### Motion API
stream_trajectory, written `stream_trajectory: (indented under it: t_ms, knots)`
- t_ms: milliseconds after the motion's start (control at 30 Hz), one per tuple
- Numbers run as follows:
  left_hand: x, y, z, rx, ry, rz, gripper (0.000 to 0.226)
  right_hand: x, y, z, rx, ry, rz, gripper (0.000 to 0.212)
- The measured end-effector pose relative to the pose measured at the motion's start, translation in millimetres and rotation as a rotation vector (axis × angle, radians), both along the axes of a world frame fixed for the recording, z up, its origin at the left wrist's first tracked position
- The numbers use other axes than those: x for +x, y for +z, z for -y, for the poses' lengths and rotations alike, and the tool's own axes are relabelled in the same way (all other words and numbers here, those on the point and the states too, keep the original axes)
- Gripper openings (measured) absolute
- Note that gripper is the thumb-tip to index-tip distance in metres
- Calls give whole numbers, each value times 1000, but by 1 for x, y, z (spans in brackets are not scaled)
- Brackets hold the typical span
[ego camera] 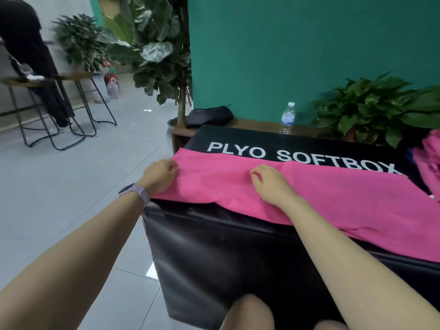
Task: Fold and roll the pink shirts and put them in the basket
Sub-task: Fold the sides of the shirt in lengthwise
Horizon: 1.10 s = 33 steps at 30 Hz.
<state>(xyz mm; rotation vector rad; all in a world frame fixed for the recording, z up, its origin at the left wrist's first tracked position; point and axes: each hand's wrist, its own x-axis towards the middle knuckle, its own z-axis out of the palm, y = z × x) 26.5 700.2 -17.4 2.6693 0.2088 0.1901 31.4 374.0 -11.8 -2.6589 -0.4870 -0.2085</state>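
A pink shirt (328, 198), folded into a long band, lies across the top of a black box (214, 253) printed "PLYO SOFTBOX". My left hand (159, 177) is at the band's left end, fingers curled and pinching the cloth edge. My right hand (271, 184) rests on the shirt's middle with its fingers bent, fingertips pinching the fabric. More pink cloth (428, 160) is bunched at the right edge of the box. No basket is in view.
A water bottle (288, 117) and a potted plant (376, 110) stand on a wooden shelf (257, 125) behind the box, with a dark bag (209, 116) on it. Bar stools (59, 108), a person in black and tall plants (154, 51) fill the tiled floor at left.
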Motion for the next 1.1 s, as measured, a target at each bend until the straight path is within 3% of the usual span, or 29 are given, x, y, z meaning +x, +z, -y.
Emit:
stream_trajectory:
  t_ms: [133, 267, 367, 500, 600, 667, 767, 867, 933, 1100]
  knots:
    - [20, 6, -12, 25, -108, -75, 31, 28, 5, -22, -30, 12, -4, 30]
    - [31, 9, -16, 66, -210, -94, 30, 59, 8, -30, 96, -21, -8, 42]
    - [37, 14, -22, 32, -266, -79, 27, 79, 8, -31, 52, 8, -107, 45]
    - [52, 21, -31, -201, -292, -20, 20, 97, 0, -33, -50, 126, -196, 17]
    - [64, 25, -34, -301, -268, 4, 24, 107, -4, -35, -56, 146, -231, 36]
    - [74, 29, -34, -430, -221, 20, 25, 118, -6, -34, -32, 139, -231, 34]
    - [93, 36, -33, -615, -103, 65, 25, 135, -5, -35, 105, 112, -119, 12]
    - [116, 37, -37, -752, 53, 47, 20, 152, -2, -44, 174, 104, -39, 3]
    - [133, 31, -37, -742, 139, 20, 24, 163, -2, -51, 108, 80, -23, 4]
    - [163, -9, -27, -431, 272, -33, 27, 179, -25, -58, -9, 23, -72, 14]
